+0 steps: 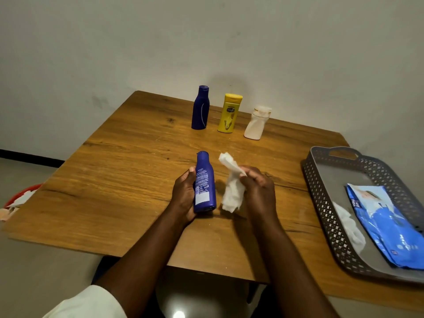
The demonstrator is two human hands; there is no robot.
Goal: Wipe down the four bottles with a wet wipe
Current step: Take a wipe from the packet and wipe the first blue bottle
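Near table (137, 180) centre: left hand (183, 196) grips blue bottle (205, 182). Right hand (259, 189) pinches crumpled wipe (231, 191) beside it, apart.

The left hand (183, 193) is covering the near side of the blue bottle (204, 183), whose label text is showing too small to read. The right hand (259, 191) is hiding part of the wet wipe (231, 191). The grey basket (325, 203) is running off the right edge, and so is the blue wipes pack (385, 226) inside it. The red bin (20, 196) is peeking out behind the table (128, 175), mostly hidden. The yellow bottle (230, 113) is wearing an unreadable logo.
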